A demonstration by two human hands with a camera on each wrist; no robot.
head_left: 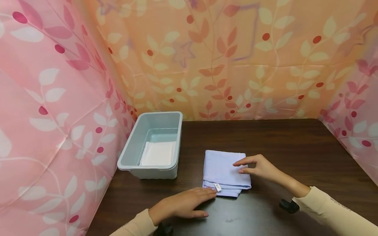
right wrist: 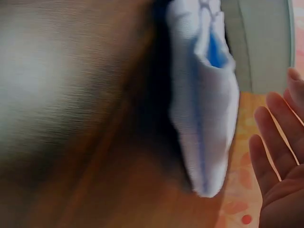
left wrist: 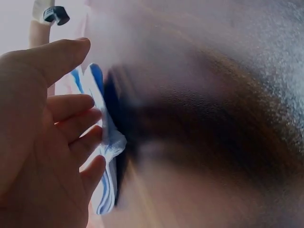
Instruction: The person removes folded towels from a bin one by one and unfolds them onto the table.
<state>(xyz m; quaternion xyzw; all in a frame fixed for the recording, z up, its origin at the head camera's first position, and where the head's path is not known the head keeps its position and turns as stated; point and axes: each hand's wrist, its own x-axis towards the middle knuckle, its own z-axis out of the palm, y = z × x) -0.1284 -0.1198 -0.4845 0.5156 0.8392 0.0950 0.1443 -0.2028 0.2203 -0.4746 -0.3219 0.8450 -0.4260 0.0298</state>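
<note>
A light lavender-blue cloth [head_left: 224, 167], folded into a rough square, lies on the dark table with a small white tag at its near edge. My left hand [head_left: 189, 201] is at the cloth's near left corner, fingers extended, fingertips right by the tag. Over the cloth's right side is my right hand [head_left: 261, 168], its thumb and index finger apart with nothing between them. In the left wrist view the folded layers of the cloth [left wrist: 107, 147] show edge-on beyond the fingertips. The right wrist view shows the cloth's folded edge [right wrist: 206, 109] beside the spread fingers [right wrist: 266, 166].
A grey-blue plastic bin [head_left: 134, 164] stands at the table's left, with a folded white cloth [head_left: 158, 154] on its floor. Flowered curtains [head_left: 212, 59] enclose the back and sides of the brown table [head_left: 265, 137].
</note>
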